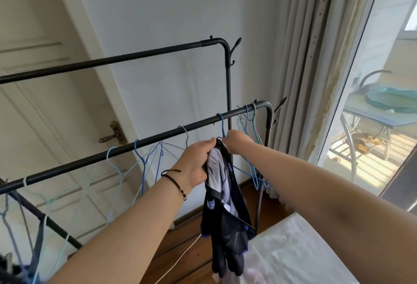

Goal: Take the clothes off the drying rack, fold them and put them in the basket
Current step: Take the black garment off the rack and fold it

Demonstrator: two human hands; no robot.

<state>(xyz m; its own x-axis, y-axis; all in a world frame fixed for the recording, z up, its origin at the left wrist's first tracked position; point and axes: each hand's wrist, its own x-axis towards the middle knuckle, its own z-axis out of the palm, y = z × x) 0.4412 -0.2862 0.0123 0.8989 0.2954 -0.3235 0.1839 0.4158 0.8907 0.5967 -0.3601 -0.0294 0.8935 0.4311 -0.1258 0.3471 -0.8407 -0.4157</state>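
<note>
Both forearms reach up from the bottom of the frame toward its centre, where a dark garment [225, 204] with a pale lining hangs bunched below the lower rail [126, 148] of the rack. At the top of the garment the left hand [196, 162] has its fingers curled round the gathered cloth, thumb pressing near the collar, probably to take the weight so the fabric does not drag. Just right of it, the right hand [237, 141] is closed at the neck of a blue hanger [222, 126] whose hook sits on the rail; its fingertips are turned away, so whether they pinch wire or cloth cannot be told. It looks as if one hand steadies the cloth while the other works the hanger free. Bare wire hangers [144, 159] line the rail to the left and crowd its right end, which suggests most clothes are already down. No basket shows. A white surface [293, 250] fills the lower right, a door [45, 103] the left.
</note>
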